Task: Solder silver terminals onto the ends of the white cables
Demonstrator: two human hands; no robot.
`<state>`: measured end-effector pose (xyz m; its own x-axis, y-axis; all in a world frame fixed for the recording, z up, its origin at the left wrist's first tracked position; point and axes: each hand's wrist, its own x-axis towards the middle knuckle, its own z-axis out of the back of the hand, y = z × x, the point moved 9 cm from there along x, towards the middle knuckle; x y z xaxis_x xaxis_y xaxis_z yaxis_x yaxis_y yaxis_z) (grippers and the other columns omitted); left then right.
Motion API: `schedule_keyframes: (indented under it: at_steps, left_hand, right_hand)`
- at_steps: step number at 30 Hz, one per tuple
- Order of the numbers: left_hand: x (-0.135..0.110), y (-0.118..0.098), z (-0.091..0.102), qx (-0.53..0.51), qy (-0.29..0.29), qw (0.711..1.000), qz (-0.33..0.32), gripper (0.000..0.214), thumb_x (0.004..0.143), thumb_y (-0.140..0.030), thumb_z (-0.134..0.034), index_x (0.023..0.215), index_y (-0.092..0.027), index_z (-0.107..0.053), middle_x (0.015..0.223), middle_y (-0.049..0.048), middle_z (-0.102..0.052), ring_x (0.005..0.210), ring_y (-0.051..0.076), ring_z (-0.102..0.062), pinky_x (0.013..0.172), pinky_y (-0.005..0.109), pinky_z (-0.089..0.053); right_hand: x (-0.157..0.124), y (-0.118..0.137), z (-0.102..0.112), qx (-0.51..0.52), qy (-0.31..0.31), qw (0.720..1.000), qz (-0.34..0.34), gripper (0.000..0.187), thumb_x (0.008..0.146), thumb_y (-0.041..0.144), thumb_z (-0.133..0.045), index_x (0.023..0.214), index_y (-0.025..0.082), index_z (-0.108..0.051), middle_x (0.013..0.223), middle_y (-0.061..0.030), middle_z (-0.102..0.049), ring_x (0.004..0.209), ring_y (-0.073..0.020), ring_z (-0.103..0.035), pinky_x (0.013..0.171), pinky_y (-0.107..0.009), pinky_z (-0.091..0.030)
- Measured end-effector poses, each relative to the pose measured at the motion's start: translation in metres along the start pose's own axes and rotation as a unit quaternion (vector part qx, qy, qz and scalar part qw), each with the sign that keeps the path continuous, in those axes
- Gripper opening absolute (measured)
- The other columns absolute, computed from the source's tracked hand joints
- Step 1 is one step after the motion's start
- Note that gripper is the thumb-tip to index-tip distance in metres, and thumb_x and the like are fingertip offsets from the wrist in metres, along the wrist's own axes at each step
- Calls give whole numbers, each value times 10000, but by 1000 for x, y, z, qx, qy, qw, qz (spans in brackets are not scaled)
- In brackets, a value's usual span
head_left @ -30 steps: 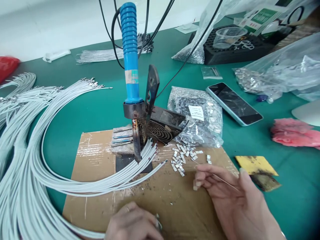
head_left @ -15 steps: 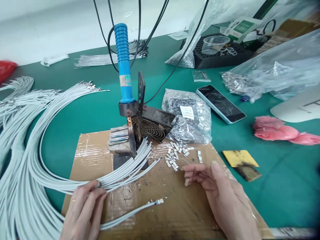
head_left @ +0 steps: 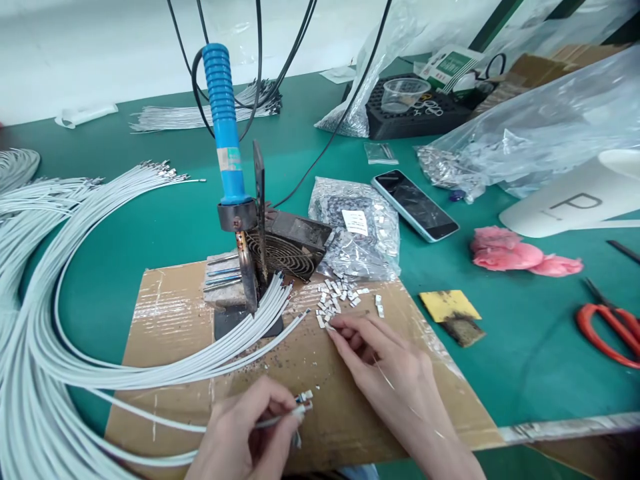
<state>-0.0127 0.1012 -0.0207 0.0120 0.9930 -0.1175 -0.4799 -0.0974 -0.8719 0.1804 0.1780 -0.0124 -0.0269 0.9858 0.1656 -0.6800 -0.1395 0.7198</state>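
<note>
My left hand [head_left: 250, 427] is closed at the front of the cardboard, thumb and forefinger pinching a white cable [head_left: 267, 421] near its tip. Small white pieces [head_left: 305, 397] show at the cable ends beyond the fingertips. My right hand [head_left: 385, 360] pinches a small white rectangular piece [head_left: 328, 325] at the near edge of a loose pile of such pieces [head_left: 333, 297]. A thin shiny wire [head_left: 385, 375] runs across that hand toward the wrist. A bundle of white cables [head_left: 200, 370] curves in from the left, its tips beneath a blue-handled soldering iron [head_left: 223, 120] held upright in a stand.
The cardboard sheet [head_left: 165, 300] lies on a green table. A dark fan [head_left: 295, 243] stands behind the iron. Toward the right are a plastic bag of parts [head_left: 350, 227], a phone [head_left: 415, 203], a yellow sponge [head_left: 450, 310], pink material [head_left: 520, 252] and red-handled scissors [head_left: 607, 327].
My left hand has left the cable bundle, moved right and taken a cable near its tip. My right hand has moved left to the white pieces and closed on one. The view has shifted right.
</note>
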Motion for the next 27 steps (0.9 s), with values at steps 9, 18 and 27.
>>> schedule_keyframes:
  at_steps: [9,18,27]
  left_hand:
    - [6,18,9,-142,-22,984,102,154,921,-324,-624,823,-227,-692,632,-29,-628,544,126,-533,518,203,-393]
    - [5,18,12,-153,-47,979,125,123,835,-327,-709,786,-216,-726,603,-33,-639,517,104,-509,503,185,-386]
    - [5,11,23,-196,-103,961,164,142,716,-260,-815,655,-184,-712,514,-33,-667,475,95,-563,495,164,-418]
  right_hand:
    - [5,1,-10,-74,97,993,1,118,771,173,-555,688,231,-617,472,24,-633,385,-187,-599,441,-272,-380]
    - [-18,-7,-21,129,135,976,-112,76,884,281,-585,827,237,-562,649,2,-726,560,-162,-736,533,-226,-609]
    - [-38,22,-51,441,171,848,-240,203,810,384,-833,762,187,-822,602,3,-679,496,-96,-642,500,-162,-567]
